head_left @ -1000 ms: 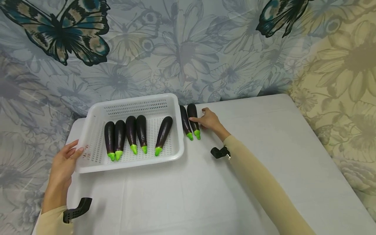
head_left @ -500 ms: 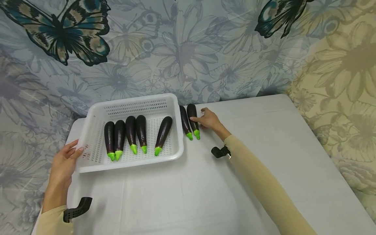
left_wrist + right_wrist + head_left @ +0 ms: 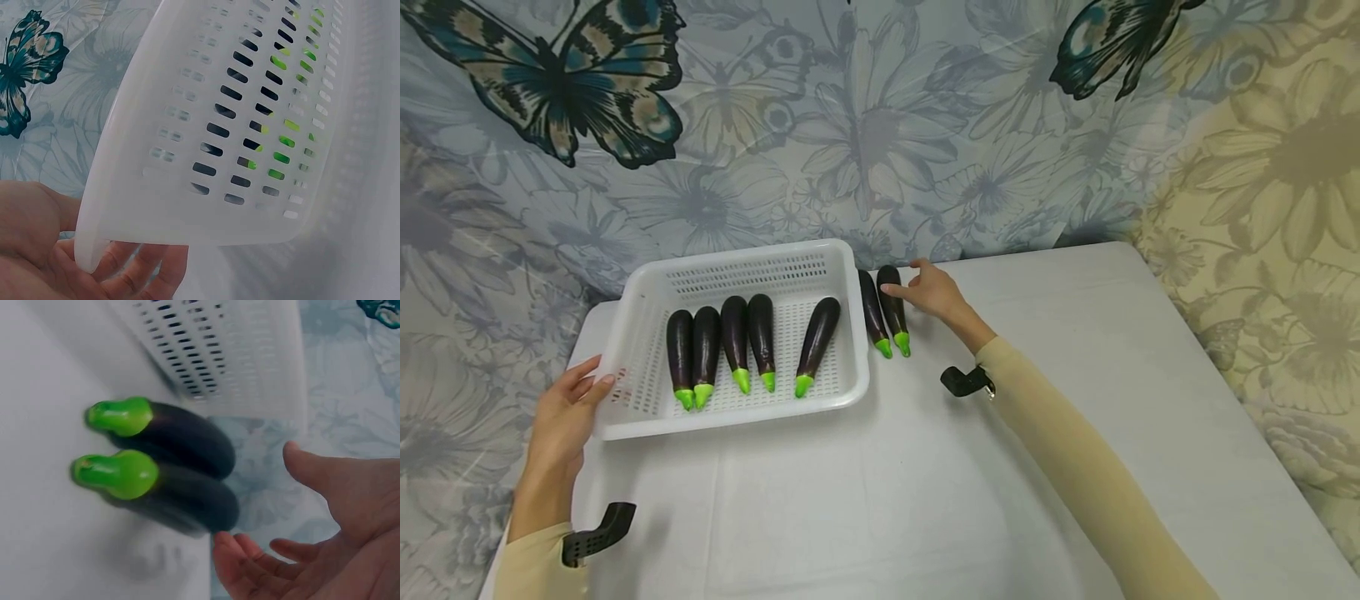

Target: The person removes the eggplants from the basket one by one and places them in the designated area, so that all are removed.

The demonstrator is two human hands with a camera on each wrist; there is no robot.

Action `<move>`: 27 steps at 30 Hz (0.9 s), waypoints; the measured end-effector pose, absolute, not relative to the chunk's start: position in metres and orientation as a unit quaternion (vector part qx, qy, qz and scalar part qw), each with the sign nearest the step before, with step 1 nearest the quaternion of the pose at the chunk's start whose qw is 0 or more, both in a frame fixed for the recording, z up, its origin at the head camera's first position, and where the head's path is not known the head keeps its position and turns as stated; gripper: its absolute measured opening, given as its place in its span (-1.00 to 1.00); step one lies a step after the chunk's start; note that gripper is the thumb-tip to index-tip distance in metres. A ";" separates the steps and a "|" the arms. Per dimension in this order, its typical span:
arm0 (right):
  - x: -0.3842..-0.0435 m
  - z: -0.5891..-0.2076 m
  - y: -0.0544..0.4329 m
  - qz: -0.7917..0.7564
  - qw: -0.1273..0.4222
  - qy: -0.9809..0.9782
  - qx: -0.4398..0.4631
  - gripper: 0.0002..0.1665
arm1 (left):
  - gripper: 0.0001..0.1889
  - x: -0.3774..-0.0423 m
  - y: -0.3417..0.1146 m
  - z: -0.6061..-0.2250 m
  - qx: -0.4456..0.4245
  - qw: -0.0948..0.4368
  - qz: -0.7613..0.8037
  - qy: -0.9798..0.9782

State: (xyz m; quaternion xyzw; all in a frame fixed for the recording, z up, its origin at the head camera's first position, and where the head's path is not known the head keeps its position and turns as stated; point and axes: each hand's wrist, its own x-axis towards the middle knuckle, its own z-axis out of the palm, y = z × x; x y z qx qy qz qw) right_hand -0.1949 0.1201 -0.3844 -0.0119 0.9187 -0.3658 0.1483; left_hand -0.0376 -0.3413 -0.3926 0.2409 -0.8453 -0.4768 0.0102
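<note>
A white perforated plastic basket (image 3: 730, 422) holds several dark purple eggplants with green stem ends; one eggplant (image 3: 817, 342) lies apart on the right. My left hand (image 3: 561, 421) grips the basket's left end, its fingers curled beneath the rim (image 3: 94, 244) in the left wrist view. Outside the basket's right wall, a pair of eggplants lie side by side: a nearer-to-basket one (image 3: 873, 312) and an outer one (image 3: 892, 315). Beside the outer eggplant's far end is my right hand (image 3: 934, 292), thumb and fingers spread; the right wrist view shows nothing between them, with fingertips close to the eggplant (image 3: 200, 500).
A white cloth covers the table (image 3: 1037, 333), whose far edge runs along a patterned fabric backdrop (image 3: 880, 150) with flowers and butterflies. Black camera mounts sit on both wrists, the right mount (image 3: 964, 382) just above the tabletop.
My right hand has shifted slightly toward the far edge, along the outer eggplant to its rounded end. The left hand, basket and eggplants look unmoved.
</note>
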 end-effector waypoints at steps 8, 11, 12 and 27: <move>-0.188 -0.357 0.108 -0.398 0.116 0.908 -0.051 -0.19 | -0.37 -0.040 -0.350 -0.404 0.255 0.019 -0.481 -0.839; -0.183 -0.346 0.099 -0.432 0.107 0.892 -0.084 -0.28 | -0.37 -0.039 -0.346 -0.398 0.245 0.009 -0.474 -0.846; -0.181 -0.343 0.096 -0.446 0.106 0.884 -0.094 -0.31 | -0.37 -0.039 -0.344 -0.395 0.241 0.004 -0.470 -0.849; -0.154 -0.327 0.028 -0.304 0.084 0.926 -0.208 -0.74 | -0.37 -0.035 -0.341 -0.387 0.243 -0.019 -0.477 -0.844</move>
